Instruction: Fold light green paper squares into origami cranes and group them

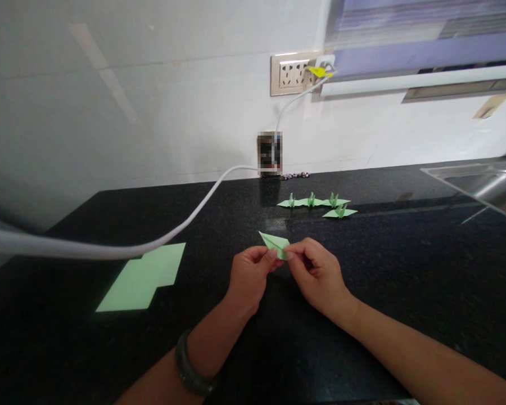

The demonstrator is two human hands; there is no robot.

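Observation:
Between my two hands is a partly folded piece of light green paper (275, 242), its long point aimed up and to the left. My left hand (249, 277) pinches its lower edge, thumb on top. At its right end, the thumb and fingertips of my right hand (319, 274) close on the paper. Some of the fingers under the sheet are hidden. Beyond my hands stand several folded green paper cranes (311, 201), most in a row with one crane (340, 211) in front. Flat green paper sheets (137, 281) lie overlapping to the left.
The black countertop (219, 225) meets a white tiled wall. A white cable (194, 216) crosses the left side, passing over the sheets in view. A blurred-out device (270, 153) leans at the wall below a socket panel (293, 74). A metal sink (489, 185) is at right.

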